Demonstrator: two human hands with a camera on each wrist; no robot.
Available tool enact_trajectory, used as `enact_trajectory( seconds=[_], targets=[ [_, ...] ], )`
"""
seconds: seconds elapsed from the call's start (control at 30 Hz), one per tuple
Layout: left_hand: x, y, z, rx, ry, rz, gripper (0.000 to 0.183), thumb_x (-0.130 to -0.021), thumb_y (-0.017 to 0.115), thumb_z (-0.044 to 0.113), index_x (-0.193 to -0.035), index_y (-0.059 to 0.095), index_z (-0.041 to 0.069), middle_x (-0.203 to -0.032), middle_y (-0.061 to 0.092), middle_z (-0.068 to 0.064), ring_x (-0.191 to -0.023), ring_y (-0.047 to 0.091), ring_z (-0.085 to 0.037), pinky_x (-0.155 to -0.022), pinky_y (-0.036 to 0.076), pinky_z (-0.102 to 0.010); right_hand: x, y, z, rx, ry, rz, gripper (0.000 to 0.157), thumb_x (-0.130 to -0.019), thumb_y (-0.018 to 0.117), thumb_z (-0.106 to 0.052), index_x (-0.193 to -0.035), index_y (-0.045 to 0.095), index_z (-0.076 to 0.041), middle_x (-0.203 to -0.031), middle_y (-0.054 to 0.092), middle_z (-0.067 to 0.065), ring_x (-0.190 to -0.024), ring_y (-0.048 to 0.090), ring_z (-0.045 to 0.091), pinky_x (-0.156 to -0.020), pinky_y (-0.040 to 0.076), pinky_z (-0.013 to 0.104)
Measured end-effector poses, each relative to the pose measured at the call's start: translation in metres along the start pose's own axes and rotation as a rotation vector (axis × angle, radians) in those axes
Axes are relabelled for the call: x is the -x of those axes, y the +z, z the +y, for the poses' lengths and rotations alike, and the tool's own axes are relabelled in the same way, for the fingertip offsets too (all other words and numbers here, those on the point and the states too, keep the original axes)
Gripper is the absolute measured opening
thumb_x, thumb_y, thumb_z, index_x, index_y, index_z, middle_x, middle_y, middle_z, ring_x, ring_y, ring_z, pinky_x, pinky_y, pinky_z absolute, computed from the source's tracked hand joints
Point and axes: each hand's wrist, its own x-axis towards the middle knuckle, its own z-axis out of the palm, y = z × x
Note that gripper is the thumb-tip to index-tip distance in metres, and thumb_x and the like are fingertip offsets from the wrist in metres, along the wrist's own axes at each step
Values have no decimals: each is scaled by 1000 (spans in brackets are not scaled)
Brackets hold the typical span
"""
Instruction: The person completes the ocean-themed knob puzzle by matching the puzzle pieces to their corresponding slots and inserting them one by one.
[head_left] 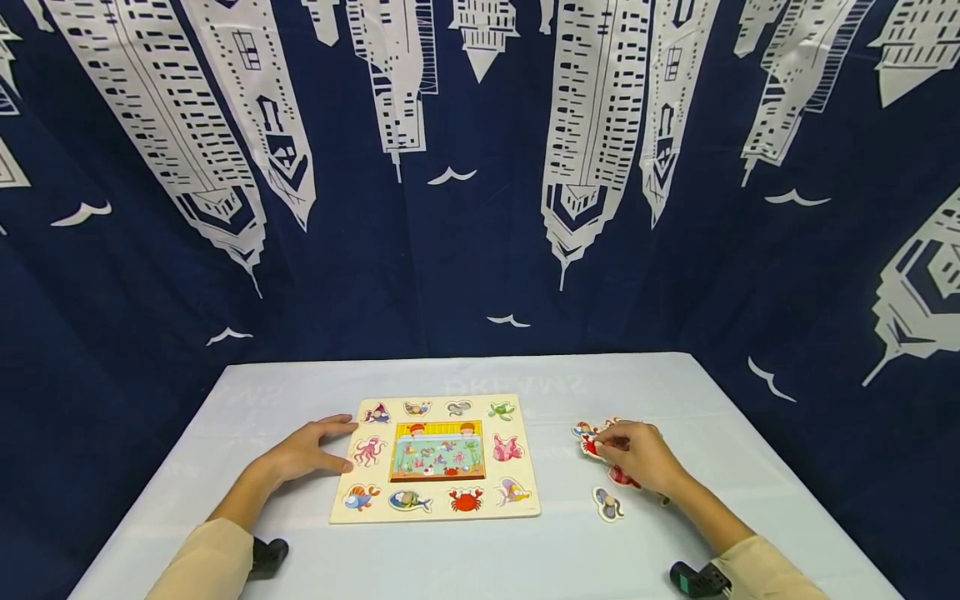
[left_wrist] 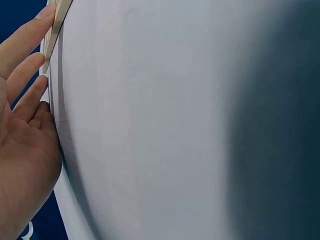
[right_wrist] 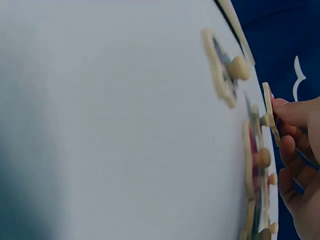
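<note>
A wooden peg puzzle board (head_left: 341, 487) with sea-animal pictures round an aquarium scene lies flat on the table. At its left side my left hand (head_left: 307, 450) rests with extended fingers, thumb and fingertips touching the edge; the left wrist view shows those fingers (left_wrist: 30, 35) against the board's side. To the right of the board, my right hand (head_left: 643, 454) pinches a red puzzle piece (head_left: 590, 447) between thumb and fingers. The right wrist view has this piece (right_wrist: 269, 107) edge-on, raised above the table. Its picture is partly covered.
Several knobbed pieces lie beneath and around my right hand, partly hidden, including a dark red one (head_left: 622, 477). A greyish piece (head_left: 607, 505) lies apart, nearer the front. The white table (head_left: 435, 562) meets a dark blue patterned cloth (head_left: 420, 250) behind it.
</note>
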Motion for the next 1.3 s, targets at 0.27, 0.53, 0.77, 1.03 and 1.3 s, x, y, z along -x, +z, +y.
enact_trajectory(
  seconds=[0.27,0.53,0.77,1.03,1.3],
  targets=[
    [1,0,1,6,4,-2,82,-75,94,24,-145,58,1,-162,35,-21,-151,19,-50,-116,16,-73,-6,2,-17,-36,-8,-15,9,-88,81,-3,-96,80,-6,-79,63,-12,-73,58,9,-64,51,26],
    [0,0,1,7,-2,1,83,-74,94,24,-145,58,1,-163,35,-21,-151,19,-50,-115,16,-73,-13,11,-35,-56,-44,-12,8,-87,82,-2,-91,80,-8,-77,63,-13,-72,58,7,-64,50,26],
    [0,0,1,0,-6,2,82,-74,94,25,-145,59,3,-163,36,-20,-151,19,-50,-115,17,-73,-18,19,-51,-59,-61,-50,8,-86,81,-2,-92,80,-8,-77,62,-14,-72,57,6,-66,49,27],
    [0,1,-2,10,-5,3,82,-74,94,25,-145,59,3,-163,35,-20,-151,19,-50,-115,17,-72,-24,30,-70,-86,-117,-90,9,-87,79,-1,-92,80,-9,-79,64,-13,-74,58,6,-65,50,27],
    [0,0,-3,30,-2,-1,82,-75,94,25,-146,58,3,-163,34,-20,-151,18,-49,-117,15,-71,-32,52,-97,-108,-182,-155,9,-89,79,-2,-93,80,-9,-81,64,-14,-74,58,4,-66,52,27]
  ],
)
